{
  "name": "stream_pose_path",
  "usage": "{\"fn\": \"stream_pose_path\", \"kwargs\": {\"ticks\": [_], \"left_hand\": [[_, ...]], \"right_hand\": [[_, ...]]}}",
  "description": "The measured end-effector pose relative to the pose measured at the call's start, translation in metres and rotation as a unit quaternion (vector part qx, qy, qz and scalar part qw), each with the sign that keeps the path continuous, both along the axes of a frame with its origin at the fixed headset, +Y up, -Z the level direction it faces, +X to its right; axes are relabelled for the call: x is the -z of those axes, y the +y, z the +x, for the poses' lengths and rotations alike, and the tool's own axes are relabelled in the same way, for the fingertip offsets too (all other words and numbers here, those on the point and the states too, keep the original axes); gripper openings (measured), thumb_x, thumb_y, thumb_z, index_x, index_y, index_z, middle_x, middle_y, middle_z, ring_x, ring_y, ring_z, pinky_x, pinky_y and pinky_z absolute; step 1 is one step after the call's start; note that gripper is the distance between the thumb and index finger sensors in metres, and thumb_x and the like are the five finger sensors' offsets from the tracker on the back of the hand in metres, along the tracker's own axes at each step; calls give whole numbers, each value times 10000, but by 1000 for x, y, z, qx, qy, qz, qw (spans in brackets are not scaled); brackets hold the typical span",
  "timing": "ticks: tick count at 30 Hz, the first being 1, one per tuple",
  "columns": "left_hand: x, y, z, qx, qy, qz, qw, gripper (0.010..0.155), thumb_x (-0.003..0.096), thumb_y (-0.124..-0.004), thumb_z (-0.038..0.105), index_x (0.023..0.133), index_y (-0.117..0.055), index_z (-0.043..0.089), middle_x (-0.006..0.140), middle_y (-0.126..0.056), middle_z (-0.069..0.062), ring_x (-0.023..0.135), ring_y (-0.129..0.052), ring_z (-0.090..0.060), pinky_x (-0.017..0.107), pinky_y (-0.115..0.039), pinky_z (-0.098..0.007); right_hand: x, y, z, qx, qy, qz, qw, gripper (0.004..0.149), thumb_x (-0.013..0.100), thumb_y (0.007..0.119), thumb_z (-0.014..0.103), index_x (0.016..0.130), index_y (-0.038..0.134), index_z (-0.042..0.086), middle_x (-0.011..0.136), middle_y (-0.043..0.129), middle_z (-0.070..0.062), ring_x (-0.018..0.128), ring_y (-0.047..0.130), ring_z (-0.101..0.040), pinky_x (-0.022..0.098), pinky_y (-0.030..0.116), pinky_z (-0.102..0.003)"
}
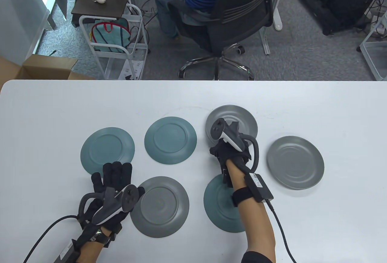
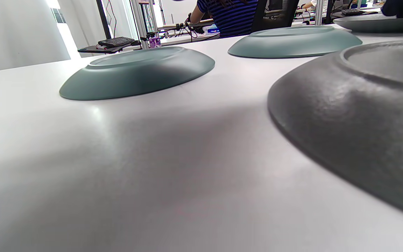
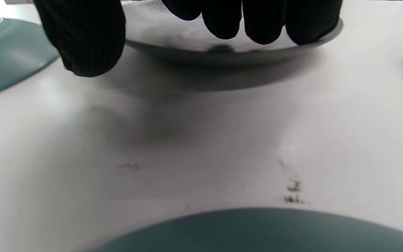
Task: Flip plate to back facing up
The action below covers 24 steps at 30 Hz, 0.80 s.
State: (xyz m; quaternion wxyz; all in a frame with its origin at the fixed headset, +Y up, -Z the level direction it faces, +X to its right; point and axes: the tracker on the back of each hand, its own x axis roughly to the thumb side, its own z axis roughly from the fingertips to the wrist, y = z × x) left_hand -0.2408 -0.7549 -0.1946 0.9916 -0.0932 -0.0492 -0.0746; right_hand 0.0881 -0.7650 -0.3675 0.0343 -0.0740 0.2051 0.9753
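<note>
My right hand (image 1: 231,148) grip spread over grey plate (image 3: 233,52) near rim, face up, not yet pinching. Looks stiff, smooth, likely slippery: I'd hook thumb under near edge. Left hand (image 1: 112,190) spread flat on table (image 1: 60,108).

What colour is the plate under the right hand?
Grey plate; table view shows it best, under the right hand.

1. White table (image 1: 60,118) with rounded corners, a few faint scuff marks on top.
2. Six plates sitting straight on it, all apart from each other.
3. Back row: teal plate on the left (image 1: 107,150), another teal plate (image 1: 170,140) beside it, then the far grey plate (image 1: 239,118), the only one sitting face up.
4. Front row: near grey plate (image 1: 161,207) and near teal plate (image 1: 219,205).
5. Right grey plate (image 1: 295,162) is off by itself.
</note>
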Motion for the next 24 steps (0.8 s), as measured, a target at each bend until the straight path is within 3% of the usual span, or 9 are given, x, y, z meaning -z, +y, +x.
{"fn": "stream_pose_path", "kwargs": {"ticks": [3, 11, 24], "left_hand": [[0, 0, 0, -1, -1, 1, 1000, 864, 555, -410, 703, 1206, -214, 169, 1221, -289, -193, 1172, -362, -484, 775, -341, -693], [0, 0, 0, -1, -1, 2, 1000, 864, 555, -410, 703, 1206, -214, 169, 1221, -288, -193, 1173, -362, -482, 775, -341, -693], [0, 0, -1, -2, 0, 0, 1000, 864, 556, -412, 702, 1206, -215, 168, 1220, -290, -193, 1172, -361, -484, 775, -342, -693]], "right_hand": [[-1, -7, -5, -44, 13, 5, 999, 868, 473, 811, 475, 1122, 336, 148, 1173, 388, -175, 1062, 458, -470, 739, 503, -625], [-2, -6, -8, -65, 10, 31, 997, 731, 499, 778, 414, 1100, 440, 170, 1153, 466, -144, 1045, 520, -449, 726, 543, -609], [-3, 1, -10, -70, 25, 38, 997, 659, 516, 755, 354, 1079, 491, 137, 1119, 539, -171, 1002, 615, -448, 691, 616, -580]]}}
